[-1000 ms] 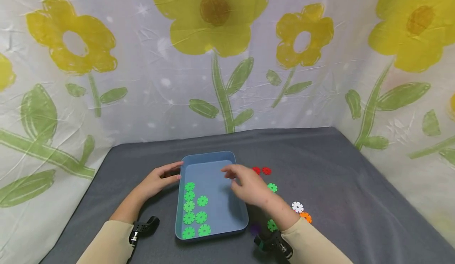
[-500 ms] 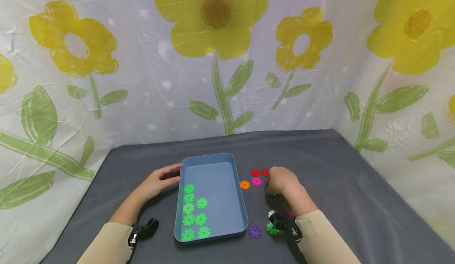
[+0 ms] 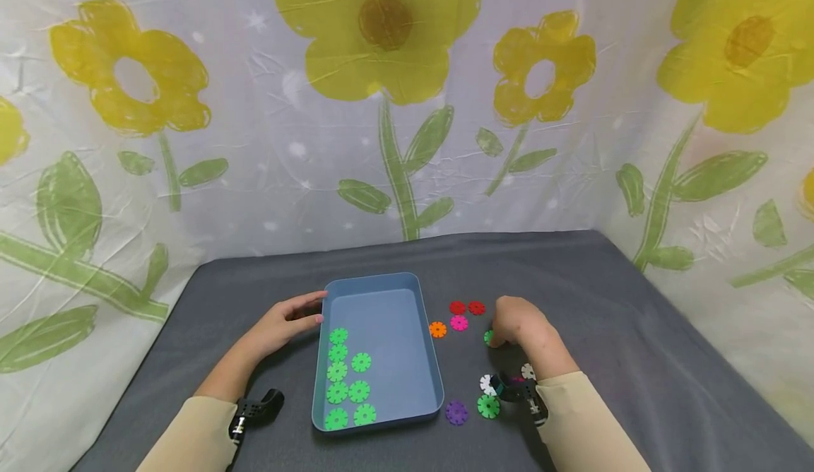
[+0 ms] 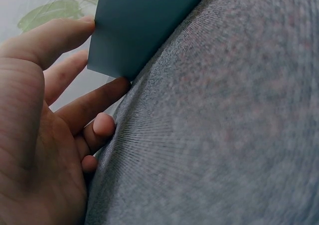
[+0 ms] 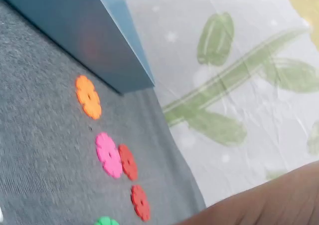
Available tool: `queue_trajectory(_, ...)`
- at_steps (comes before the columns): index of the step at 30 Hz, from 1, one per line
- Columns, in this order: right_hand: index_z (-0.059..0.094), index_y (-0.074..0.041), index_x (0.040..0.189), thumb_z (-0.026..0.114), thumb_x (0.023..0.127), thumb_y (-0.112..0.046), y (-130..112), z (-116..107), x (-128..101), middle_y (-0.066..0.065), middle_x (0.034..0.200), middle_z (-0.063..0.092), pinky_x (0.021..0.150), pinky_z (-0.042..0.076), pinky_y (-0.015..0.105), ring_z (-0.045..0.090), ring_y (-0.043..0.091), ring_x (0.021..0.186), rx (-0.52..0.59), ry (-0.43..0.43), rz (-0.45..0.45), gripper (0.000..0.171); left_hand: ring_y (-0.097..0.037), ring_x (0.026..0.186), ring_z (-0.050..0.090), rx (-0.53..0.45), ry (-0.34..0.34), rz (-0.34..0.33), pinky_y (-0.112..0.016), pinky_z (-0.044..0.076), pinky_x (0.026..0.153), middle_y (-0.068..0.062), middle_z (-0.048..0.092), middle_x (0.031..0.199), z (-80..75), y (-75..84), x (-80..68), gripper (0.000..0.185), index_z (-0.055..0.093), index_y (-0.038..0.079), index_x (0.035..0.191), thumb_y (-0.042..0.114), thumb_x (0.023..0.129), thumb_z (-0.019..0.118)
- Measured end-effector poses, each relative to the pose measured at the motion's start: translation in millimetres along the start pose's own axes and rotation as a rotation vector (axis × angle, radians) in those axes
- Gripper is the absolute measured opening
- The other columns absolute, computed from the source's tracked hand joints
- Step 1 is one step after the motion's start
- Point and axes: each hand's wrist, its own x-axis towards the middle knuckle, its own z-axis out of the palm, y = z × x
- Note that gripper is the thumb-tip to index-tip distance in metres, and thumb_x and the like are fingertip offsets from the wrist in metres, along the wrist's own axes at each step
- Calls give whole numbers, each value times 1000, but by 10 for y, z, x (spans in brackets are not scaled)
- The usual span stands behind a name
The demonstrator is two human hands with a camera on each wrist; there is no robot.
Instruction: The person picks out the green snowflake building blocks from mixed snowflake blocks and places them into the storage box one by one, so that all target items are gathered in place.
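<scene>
A blue rectangular tray holds several green notched plastic discs along its left side. My left hand touches the tray's left wall; in the left wrist view its thumb and fingertips meet the wall's outside, fingers loosely extended. To the right of the tray, my right hand is low over the cloth, fingers pointing down beside a green disc that it partly covers. Its fingertips are hidden, so I cannot tell whether they pinch the disc. In the right wrist view this green disc shows only at the bottom edge.
Between tray and right hand lie an orange disc, a pink disc and two red ones. Nearer are a purple disc, another green disc and white discs. A flower-printed curtain borders the grey cloth.
My right hand has moved from above the tray to the loose discs on the right, then shifted slightly further right, uncovering part of the green disc. My left hand stays at the tray.
</scene>
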Motion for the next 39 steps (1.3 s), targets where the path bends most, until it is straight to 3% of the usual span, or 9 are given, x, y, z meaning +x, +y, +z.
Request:
queue_trajectory(6,66,-7,71,87,79,-8,89,-19,15,5,66,60,54,50,32,57,19,55,147,-81,-32,22,-37,133,51,13,4,4,-46,48,98,-19,52,149,0,18,3,59,49,11,154,31,101,68)
queue_trajectory(11,67,-2,75,82,82,1,87,-57,-2,7,71,65,62,58,36,67,21,63,380,-141,-153,17,-38,133,52,28,9,2,-49,47,99,-19,53,149,3,6,-29,58,50,11,153,31,102,68)
queue_trajectory(14,71,2,83,78,87,2,-6,-95,10,9,75,69,67,59,39,70,23,67,540,-145,-243,8,-38,133,51,19,5,-1,-50,46,100,-19,52,149,5,-18,-32,58,49,11,154,30,102,68)
queue_trajectory(17,76,3,94,75,93,-4,-199,-108,27,9,81,72,72,59,42,71,25,73,630,-110,-306,7,-38,134,51,4,3,1,-50,46,100,-19,51,151,8,-36,-20,59,49,11,154,30,102,68)
queue_trajectory(21,79,-1,101,71,99,-11,-556,-46,50,9,83,72,71,57,42,68,29,74,614,-53,-363,13,-38,136,50,-7,8,3,-51,45,101,-19,49,152,5,-48,1,59,48,10,154,29,102,68)
queue_trajectory(27,79,-5,100,72,98,-11,-1012,135,129,6,80,70,59,50,30,63,16,64,497,-5,-415,9,-39,136,49,-6,23,4,-55,44,102,-19,50,151,-7,-59,13,59,49,10,154,29,102,68)
queue_trajectory(34,78,-8,89,76,94,-10,-1273,387,280,-4,73,68,57,48,26,62,8,58,344,6,-472,6,-39,134,51,14,33,9,-55,44,102,-20,52,149,0,-56,15,59,49,9,153,30,102,68)
queue_trajectory(39,77,-4,87,75,93,-5,-1371,538,335,2,68,69,54,46,25,60,10,55,353,-16,-477,7,-38,133,52,16,27,-4,-53,45,101,-20,53,148,-9,-43,6,59,49,10,154,31,102,68)
